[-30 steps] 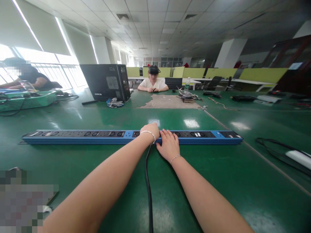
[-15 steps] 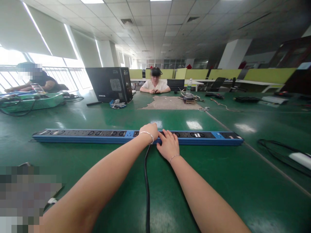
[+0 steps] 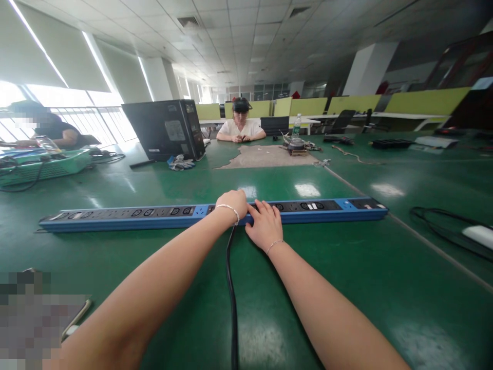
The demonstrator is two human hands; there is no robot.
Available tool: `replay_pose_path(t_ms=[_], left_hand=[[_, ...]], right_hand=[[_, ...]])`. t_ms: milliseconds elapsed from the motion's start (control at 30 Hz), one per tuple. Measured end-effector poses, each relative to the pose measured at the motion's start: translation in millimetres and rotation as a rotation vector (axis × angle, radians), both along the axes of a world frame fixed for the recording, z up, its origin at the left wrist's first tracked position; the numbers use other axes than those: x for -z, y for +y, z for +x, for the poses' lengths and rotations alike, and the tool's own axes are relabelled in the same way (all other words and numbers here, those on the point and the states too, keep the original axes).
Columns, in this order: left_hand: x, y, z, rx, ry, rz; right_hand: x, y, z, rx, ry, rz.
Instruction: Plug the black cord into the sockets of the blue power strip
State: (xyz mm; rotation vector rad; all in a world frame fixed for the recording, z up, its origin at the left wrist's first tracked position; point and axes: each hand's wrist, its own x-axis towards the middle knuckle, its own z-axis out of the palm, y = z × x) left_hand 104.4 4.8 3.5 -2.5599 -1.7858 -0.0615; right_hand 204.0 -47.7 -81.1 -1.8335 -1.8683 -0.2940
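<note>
A long blue power strip (image 3: 127,223) with black sockets lies crosswise on the green table (image 3: 327,267). At its middle, my left hand (image 3: 232,204) is closed over the sockets, knuckles up. A black power cord (image 3: 231,293) runs out from under that hand toward me; its plug end is hidden inside the fist. Close beside it, my right hand (image 3: 265,225) holds the strip, fingers over the top and thumb against the front side. Its index fingertip meets the left hand.
A black computer case (image 3: 165,129) and grey-blue gloves (image 3: 180,163) stand beyond the strip. Far left is a green basket (image 3: 65,163) with cables. A person (image 3: 241,128) sits opposite, another at left. Black cable (image 3: 439,226) lies at right; a pixelated item (image 3: 34,324) is near left.
The view has shifted and tilted slightly, so the strip looks a little more slanted. Both hands keep the same places on the strip.
</note>
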Motion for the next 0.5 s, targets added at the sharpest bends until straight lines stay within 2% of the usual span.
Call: replay_pose_path(t_ms=[67,100,200,267,300,333,400,500], left_hand=[[-16.3,-2.9,2.5,-0.016,-0.026,0.035],[-31.0,-4.9,4.1,-0.039,-0.067,0.094],[-92.3,-8.7,4.7,0.007,-0.112,0.296],[-129.1,-6.5,-4.2,0.019,-0.037,0.296],[-140.6,-3.9,-12.7,0.008,-0.009,0.294],[-146.0,-0.7,-23.9,-0.015,0.017,0.282],[-139.0,6.8,-53.0,-0.091,0.031,0.214],[-99.3,17.2,-103.0,-0.204,-0.101,-0.035]], right_hand=[[0.1,0.2,0.1,-0.001,-0.004,-0.001],[0.2,0.4,0.3,-0.004,-0.007,-0.004],[0.1,0.7,1.2,-0.013,-0.02,-0.01],[0.1,0.8,2.1,-0.014,-0.026,-0.013],[0.3,0.8,2.5,-0.014,-0.028,-0.014],[0.5,0.8,2.9,-0.015,-0.029,-0.013],[1.1,1.0,3.2,-0.022,-0.031,-0.012],[1.9,1.5,2.7,-0.03,-0.03,-0.006]])
